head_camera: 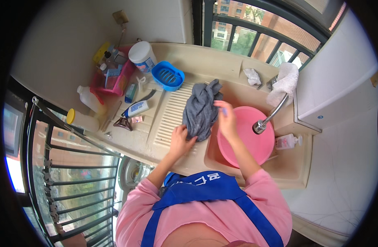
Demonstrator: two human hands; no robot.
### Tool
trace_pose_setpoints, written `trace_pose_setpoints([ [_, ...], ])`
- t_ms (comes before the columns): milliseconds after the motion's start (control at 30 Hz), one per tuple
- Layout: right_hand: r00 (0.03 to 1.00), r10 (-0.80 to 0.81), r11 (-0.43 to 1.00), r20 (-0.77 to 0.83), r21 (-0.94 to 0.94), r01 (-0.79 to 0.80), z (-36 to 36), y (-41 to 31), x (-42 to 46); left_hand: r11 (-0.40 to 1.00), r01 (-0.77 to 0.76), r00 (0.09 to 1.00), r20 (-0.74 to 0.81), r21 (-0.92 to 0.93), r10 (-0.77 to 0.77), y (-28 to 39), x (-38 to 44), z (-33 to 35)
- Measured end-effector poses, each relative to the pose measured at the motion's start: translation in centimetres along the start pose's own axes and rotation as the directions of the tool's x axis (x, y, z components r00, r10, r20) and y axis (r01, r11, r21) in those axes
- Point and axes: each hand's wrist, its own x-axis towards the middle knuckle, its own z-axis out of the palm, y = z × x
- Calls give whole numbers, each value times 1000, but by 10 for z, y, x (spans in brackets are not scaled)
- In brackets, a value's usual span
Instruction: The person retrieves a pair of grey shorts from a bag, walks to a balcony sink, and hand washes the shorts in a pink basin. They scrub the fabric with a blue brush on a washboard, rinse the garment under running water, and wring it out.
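A damp-looking grey cloth (201, 114), perhaps a garment, lies bunched on the ribbed washboard (168, 123) of a beige laundry sink. At its near-left edge, my left hand (180, 145) holds the fabric between thumb and fingers. My right hand (228, 120) is raised at the cloth's right side, fingers apart, with a small bluish-purple patch showing on them. Beneath that hand, a round pink basin (249, 142) sits in the sink bowl (212, 151). The faucet's chrome spray head (259, 126) points down over the basin.
Left of the washboard are a blue soap dish (168, 75), a white tub (142, 57), a pink basket of bottles (118, 83), a brush (138, 108) and a yellow-capped bottle (84, 120). Right of the basin lies a pump bottle (287, 142); a white towel (286, 83) wraps the faucet.
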Motion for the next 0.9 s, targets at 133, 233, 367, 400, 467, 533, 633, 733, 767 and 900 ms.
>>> trace_pose_setpoints([
  [133, 639, -241, 802, 730, -221, 554, 59, 34, -13, 996, 88, 991, 105, -26, -85, 25, -26, -10],
  [233, 767, -157, 802, 622, -372, 467, 81, 66, 36, 991, 118, 993, 22, -69, -117, 28, -29, -7],
  [367, 934, -100, 941, 342, -273, 201, 99, 77, 56, 980, 194, 979, 68, -36, -192, 28, -25, -12],
  [400, 956, -40, 982, 289, -164, 91, 100, 81, 57, 980, 195, 979, 71, -35, -192, 28, -24, -12],
  [467, 878, 135, 991, 459, -58, -122, 99, 48, 35, 976, 218, 974, 68, -28, -216, 23, -27, -13],
  [533, 470, -66, 972, 880, -50, 231, 79, 20, -13, 973, 218, 974, 83, -75, -212, 22, -31, -9],
  [633, 472, -261, 687, 842, -182, 703, 82, 53, 13, 975, 199, 979, 54, -96, -194, 28, -38, -2],
  [733, 741, -286, 701, 608, -395, 594, 112, 78, 75, 969, 232, 971, 72, -82, -226, 29, -27, -13],
  [767, 797, -214, 803, 565, -363, 473, 114, 77, 69, 969, 235, 971, 69, -74, -230, 30, -29, -12],
  [900, 723, -14, 980, 690, -134, 147, 97, 43, 14, 969, 239, 970, 66, -55, -235, 23, -35, -12],
])
